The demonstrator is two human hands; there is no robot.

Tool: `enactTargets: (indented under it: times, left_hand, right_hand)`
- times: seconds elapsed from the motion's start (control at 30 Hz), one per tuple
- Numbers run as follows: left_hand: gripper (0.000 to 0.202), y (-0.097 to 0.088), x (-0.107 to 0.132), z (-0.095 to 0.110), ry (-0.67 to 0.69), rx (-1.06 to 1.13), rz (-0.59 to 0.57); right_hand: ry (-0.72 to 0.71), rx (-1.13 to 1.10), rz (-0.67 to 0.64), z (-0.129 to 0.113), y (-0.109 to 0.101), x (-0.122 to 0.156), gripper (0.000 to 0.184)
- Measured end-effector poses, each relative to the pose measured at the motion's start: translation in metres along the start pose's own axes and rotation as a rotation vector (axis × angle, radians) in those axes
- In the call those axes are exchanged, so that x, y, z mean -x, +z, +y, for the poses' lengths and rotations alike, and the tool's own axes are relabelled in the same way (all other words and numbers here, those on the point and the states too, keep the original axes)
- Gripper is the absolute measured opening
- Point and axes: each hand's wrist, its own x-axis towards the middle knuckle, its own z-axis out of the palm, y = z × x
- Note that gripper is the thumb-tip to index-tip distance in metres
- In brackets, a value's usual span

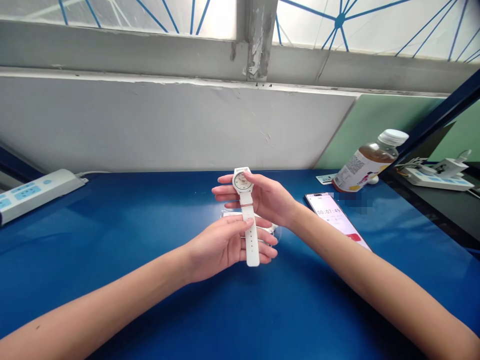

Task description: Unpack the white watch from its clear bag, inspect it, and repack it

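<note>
The left hand (225, 245) pinches the lower strap of a white watch (246, 207), thumb on top, fingers curled beneath. Just beyond, the right hand (268, 197) grips the case between thumb and fingers, dial towards the wearer. The watch is held upright over the middle of the blue table (112, 240). Right of the watch lies a phone (335, 217), screen lit. Farther right and back, a bottle (365, 162) stands tilted. Far left of the watch, a power strip (33, 192) rests by the wall (150, 125).
</note>
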Motion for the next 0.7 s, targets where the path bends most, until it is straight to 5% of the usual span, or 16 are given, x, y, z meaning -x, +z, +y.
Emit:
enactTargets:
  times: [0.7]
  left_hand:
    - [0.030, -0.0038, -0.0005, -0.0043, -0.026, -0.043, -0.017]
  right_hand:
    - [-0.024, -0.010, 0.016, -0.0004, -0.0061, -0.0009, 0.033]
